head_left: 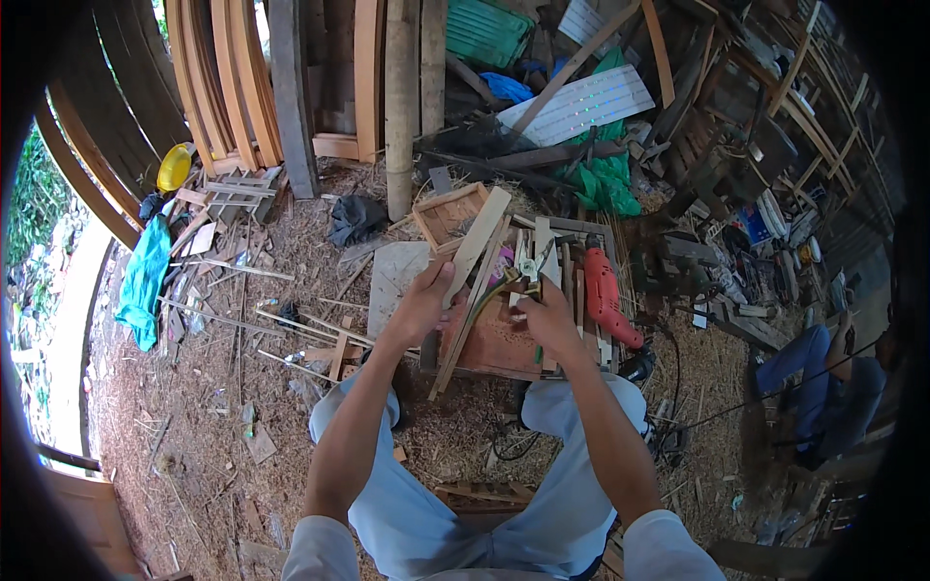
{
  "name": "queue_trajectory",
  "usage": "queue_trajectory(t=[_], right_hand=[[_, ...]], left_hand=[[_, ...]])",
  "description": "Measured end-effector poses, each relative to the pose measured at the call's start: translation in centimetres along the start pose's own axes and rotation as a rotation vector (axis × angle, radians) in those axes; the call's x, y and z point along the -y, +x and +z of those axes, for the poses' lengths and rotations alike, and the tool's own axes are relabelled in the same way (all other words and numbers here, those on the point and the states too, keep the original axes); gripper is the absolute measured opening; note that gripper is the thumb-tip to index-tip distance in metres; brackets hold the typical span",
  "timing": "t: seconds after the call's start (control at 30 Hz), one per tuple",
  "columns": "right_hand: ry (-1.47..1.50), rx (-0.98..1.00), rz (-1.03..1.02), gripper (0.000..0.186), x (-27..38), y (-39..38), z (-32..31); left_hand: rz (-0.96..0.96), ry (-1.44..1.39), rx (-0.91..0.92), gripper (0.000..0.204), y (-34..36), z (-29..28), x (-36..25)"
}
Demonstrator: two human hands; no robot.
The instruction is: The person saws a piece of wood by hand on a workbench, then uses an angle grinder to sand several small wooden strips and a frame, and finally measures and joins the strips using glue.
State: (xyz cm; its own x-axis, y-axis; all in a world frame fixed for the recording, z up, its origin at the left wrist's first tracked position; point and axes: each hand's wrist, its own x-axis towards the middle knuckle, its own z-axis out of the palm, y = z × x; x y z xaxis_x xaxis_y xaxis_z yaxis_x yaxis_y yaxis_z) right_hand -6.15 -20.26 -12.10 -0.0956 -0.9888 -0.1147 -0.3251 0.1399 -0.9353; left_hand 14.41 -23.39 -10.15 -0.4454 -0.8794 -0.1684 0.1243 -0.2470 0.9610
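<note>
My left hand is closed round the lower end of a pale flat wooden slat, which tilts up and away to the right. Thin wooden strips lie beside it, slanting across the low wooden worktable at my knees. Over the table's right part, my right hand has its fingers drawn together; what they hold, if anything, is too small to make out. Just beyond those fingers is a pair of pliers with curved yellowish-green handles. A red power drill lies on the table's right edge.
An open wooden box sits at the table's far side. Wood offcuts and shavings litter the ground. A bamboo post stands ahead, near upright planks. At right, another person's blue-clad leg shows. A black cable runs beside my right knee.
</note>
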Motion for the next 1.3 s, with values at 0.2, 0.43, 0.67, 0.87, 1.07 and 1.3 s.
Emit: queue_trajectory(t=[0.2,0.43,0.67,0.87,1.07,1.3], right_hand=[[0.018,-0.387,-0.512,0.037,0.1,0.4,0.1],[1.177,0.293,-0.071,0.063,2.7,-0.6,-1.7],[0.474,0.202,0.354,0.048,3.1,-1.7,-4.9],[0.322,0.241,0.359,0.029,1.6,-1.7,-3.6],[-0.352,-0.16,-0.343,0.051,1.3,-2.4,0.2],[-0.708,-0.201,-0.532,0.076,2.2,-1.1,2.5]], left_hand=[[0.011,-0.125,0.019,0.031,-0.2,-0.1,0.2],[0.033,-0.27,0.068,0.03,-0.6,-0.1,-0.3],[0.021,-0.189,0.02,0.031,-0.3,-0.5,0.3],[-0.029,-0.034,-0.05,0.034,-0.1,-0.2,0.4],[-0.07,-0.08,-0.004,0.032,0.1,-0.4,1.0],[-0.116,-0.028,0.031,0.025,-0.2,0.3,1.0]])
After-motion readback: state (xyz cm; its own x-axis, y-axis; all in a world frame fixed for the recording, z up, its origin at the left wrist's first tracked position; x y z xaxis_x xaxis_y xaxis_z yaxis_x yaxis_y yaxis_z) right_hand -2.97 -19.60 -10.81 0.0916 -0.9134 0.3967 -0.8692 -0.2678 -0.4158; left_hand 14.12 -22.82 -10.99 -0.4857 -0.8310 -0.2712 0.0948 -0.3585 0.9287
